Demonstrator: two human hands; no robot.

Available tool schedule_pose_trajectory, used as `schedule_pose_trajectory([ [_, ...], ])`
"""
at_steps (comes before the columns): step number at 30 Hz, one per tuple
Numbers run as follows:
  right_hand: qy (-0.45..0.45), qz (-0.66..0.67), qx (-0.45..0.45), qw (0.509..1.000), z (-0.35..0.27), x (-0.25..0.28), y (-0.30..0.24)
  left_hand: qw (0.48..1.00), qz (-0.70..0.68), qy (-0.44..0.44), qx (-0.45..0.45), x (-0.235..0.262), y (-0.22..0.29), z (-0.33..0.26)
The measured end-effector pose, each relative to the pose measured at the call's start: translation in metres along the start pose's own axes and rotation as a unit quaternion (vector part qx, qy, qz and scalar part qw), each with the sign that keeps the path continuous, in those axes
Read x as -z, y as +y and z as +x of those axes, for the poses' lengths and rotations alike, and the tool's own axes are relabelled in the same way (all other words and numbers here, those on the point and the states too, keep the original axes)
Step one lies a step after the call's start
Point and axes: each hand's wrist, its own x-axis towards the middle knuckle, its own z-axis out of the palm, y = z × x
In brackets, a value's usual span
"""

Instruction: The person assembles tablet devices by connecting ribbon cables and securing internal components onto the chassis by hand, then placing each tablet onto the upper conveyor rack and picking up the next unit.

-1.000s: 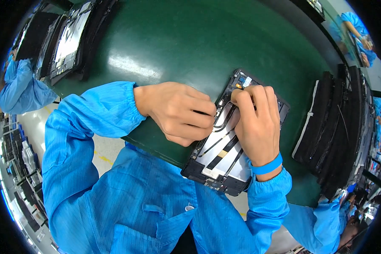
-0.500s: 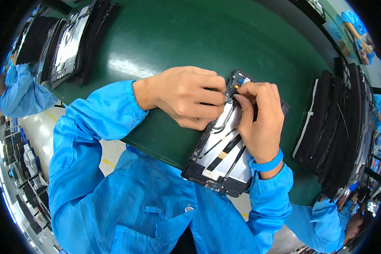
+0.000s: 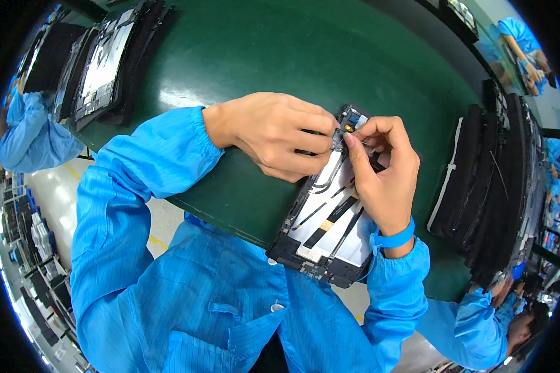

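An opened tablet (image 3: 348, 239) lies slantwise over the table's near edge, its silver inner plate, black ribbon cables and dark circuit parts exposed. At its upper left edge my left hand (image 3: 280, 133) is closed, fingers curled and tips together by the small parts; what they pinch is hidden. Over the upper right side, my right hand (image 3: 389, 168) has thumb and index finger pinched near a small blue and yellow component (image 3: 351, 124). Whatever lies between those fingertips is too small to make out. A blue band (image 3: 395, 236) circles my right wrist.
The green table (image 3: 249, 56) stretches ahead. Opened tablets and black padded sheets (image 3: 106, 68) stand stacked at the far left, and a row of black padded sheets (image 3: 479, 180) stands at the right. Co-workers in blue sleeves (image 3: 34, 133) sit at both sides.
My right thumb and index finger have shifted slightly up and left along the tablet's top parts. The left hand has moved only a little, and the tablet stays in place.
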Motion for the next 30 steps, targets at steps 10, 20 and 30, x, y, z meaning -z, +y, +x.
schedule_pose_trajectory([
  [10,0.015,0.063,-0.008,0.998,-0.003,0.001,0.005,0.999,-0.004,0.028,-0.033,-0.004,-0.008,0.000],
  [20,-0.093,0.275,-0.040,0.956,-0.014,0.023,0.000,0.977,-0.117,0.068,0.164,-0.011,-0.004,0.002],
  [30,-0.102,-0.002,-0.061,0.993,-0.004,0.021,-0.013,0.900,-0.203,0.044,0.383,-0.011,0.019,0.020],
])
